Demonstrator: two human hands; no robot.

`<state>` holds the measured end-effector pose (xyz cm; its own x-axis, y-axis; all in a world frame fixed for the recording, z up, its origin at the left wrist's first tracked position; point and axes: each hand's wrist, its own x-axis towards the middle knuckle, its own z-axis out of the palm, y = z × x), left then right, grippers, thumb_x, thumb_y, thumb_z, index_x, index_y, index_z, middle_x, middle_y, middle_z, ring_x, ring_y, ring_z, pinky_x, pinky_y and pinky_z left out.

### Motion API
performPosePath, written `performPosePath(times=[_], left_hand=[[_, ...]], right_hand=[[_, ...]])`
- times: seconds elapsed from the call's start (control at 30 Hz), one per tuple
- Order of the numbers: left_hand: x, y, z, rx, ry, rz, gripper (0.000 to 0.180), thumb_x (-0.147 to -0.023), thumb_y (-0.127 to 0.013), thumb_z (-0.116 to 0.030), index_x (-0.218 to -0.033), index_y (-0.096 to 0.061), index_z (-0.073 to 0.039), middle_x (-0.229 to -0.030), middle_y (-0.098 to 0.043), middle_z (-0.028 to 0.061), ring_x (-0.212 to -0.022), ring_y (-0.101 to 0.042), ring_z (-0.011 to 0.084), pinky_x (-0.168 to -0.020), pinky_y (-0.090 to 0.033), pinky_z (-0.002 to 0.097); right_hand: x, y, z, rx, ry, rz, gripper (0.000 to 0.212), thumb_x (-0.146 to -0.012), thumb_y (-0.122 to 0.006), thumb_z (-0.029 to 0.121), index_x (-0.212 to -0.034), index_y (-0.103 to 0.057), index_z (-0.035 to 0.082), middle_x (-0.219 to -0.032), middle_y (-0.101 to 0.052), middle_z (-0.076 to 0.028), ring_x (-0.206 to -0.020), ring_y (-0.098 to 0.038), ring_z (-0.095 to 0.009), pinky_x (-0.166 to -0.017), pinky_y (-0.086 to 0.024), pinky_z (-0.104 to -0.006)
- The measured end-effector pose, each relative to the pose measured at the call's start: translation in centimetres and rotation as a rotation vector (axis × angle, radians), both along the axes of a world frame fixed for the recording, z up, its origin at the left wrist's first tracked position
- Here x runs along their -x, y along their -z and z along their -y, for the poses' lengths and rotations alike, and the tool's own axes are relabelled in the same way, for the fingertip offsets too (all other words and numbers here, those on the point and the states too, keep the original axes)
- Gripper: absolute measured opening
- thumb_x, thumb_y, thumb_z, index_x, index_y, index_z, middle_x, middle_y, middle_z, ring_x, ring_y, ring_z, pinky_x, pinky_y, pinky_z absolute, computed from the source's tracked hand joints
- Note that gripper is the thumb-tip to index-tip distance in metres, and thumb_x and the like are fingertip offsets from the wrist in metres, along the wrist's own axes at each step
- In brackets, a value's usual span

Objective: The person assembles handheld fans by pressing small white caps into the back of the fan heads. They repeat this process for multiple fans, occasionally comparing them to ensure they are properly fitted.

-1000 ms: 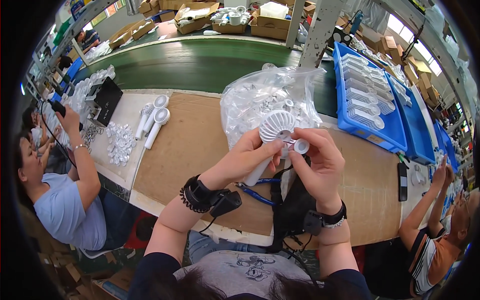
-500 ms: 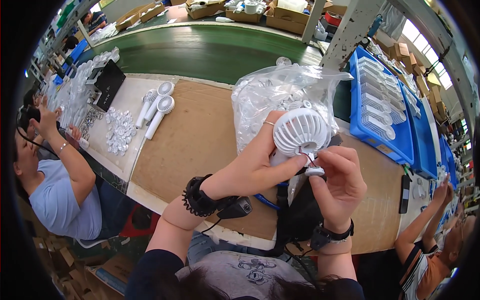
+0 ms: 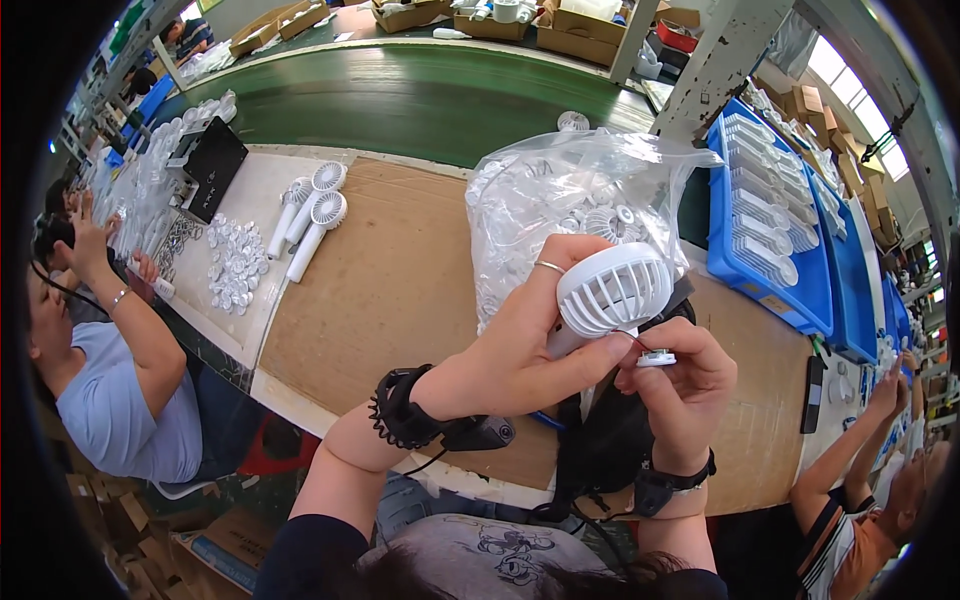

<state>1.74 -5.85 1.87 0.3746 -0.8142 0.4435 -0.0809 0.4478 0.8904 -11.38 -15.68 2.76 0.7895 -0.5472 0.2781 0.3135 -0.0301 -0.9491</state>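
Note:
A white handheld fan (image 3: pixel 612 290) with a slatted round head is gripped by my left hand (image 3: pixel 535 345), its fingers wrapped round the neck and handle. Thin wires run from the fan to a small round white cap (image 3: pixel 656 358). My right hand (image 3: pixel 680 385) pinches that cap between thumb and fingers, just below and right of the fan head. Behind the fan stands a clear plastic bag (image 3: pixel 530 200) filled with white fan parts. The lower part of the fan's handle is hidden by my left hand.
Three finished-looking white fans (image 3: pixel 318 235) lie on the left, beside a pile of small clear discs (image 3: pixel 236 265) and a black box (image 3: pixel 212 168). Blue trays (image 3: pixel 765 275) of white parts stand right. A green conveyor belt (image 3: pixel 420 100) runs behind the cardboard-covered bench (image 3: pixel 380 280). People sit on both sides.
The fan has tilted and shifted slightly down and right, showing more of its side. My right hand has also moved a little lower and right with the small cap.

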Motion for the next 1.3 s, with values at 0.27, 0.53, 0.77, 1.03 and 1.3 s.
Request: performPosePath(times=[0.27, 0.53, 0.77, 1.03, 1.3], left_hand=[[0.1, 0.6, 0.4, 0.016, 0.013, -0.070, 0.050, -0.080, -0.056, -0.003, -0.121, -0.027, -0.001, -0.105, -0.046, 0.0065, -0.095, -0.047, 0.0093, -0.081, -0.041, 0.0257], [0.1, 0.7, 0.4, 0.020, 0.052, -0.133, 0.050, -0.080, -0.055, -0.003, -0.122, -0.027, -0.002, -0.105, -0.045, 0.0059, -0.096, -0.046, 0.0093, -0.082, -0.040, 0.0257], [0.2, 0.6, 0.5, 0.038, 0.071, -0.210, 0.051, -0.079, -0.055, -0.003, -0.123, -0.027, -0.002, -0.105, -0.046, 0.0047, -0.099, -0.045, 0.0098, -0.085, -0.037, 0.0265], [0.0, 1.0, 0.5, 0.063, 0.111, -0.222, 0.051, -0.078, -0.055, -0.001, -0.122, -0.029, -0.003, -0.106, -0.046, 0.0045, -0.099, -0.044, 0.0095, -0.085, -0.038, 0.0264], [0.2, 1.3, 0.8, 0.095, 0.037, -0.139, 0.051, -0.075, -0.056, -0.001, -0.120, -0.033, -0.003, -0.102, -0.049, 0.0049, -0.091, -0.049, 0.0097, -0.077, -0.042, 0.0252]], right_hand=[[-0.2, 0.3, 0.3, 0.097, 0.003, 0.021, 0.019, -0.074, -0.059, 0.000, -0.093, -0.055, -0.004, -0.078, -0.056, -0.009, -0.064, -0.057, -0.013, -0.055, -0.047, -0.0209], [-0.3, 0.6, 0.3, 0.142, -0.021, 0.053, 0.022, -0.075, -0.058, 0.002, -0.096, -0.055, -0.005, -0.080, -0.056, -0.009, -0.065, -0.057, -0.013, -0.058, -0.047, -0.0223], [-0.1, 0.8, 0.7, 0.186, -0.059, 0.081, 0.027, -0.071, -0.057, -0.009, -0.098, -0.058, -0.007, -0.086, -0.059, -0.012, -0.075, -0.059, -0.016, -0.069, -0.047, -0.0257], [-0.3, 1.3, 0.4, 0.283, 0.009, 0.080, 0.026, -0.076, -0.060, 0.008, -0.097, -0.056, -0.005, -0.081, -0.054, -0.010, -0.063, -0.056, -0.014, -0.056, -0.045, -0.0225], [0.3, 1.2, 0.7, 0.272, 0.059, 0.042, 0.026, -0.067, -0.064, -0.006, -0.092, -0.062, -0.005, -0.083, -0.061, -0.011, -0.074, -0.058, -0.017, -0.067, -0.045, -0.0244]])
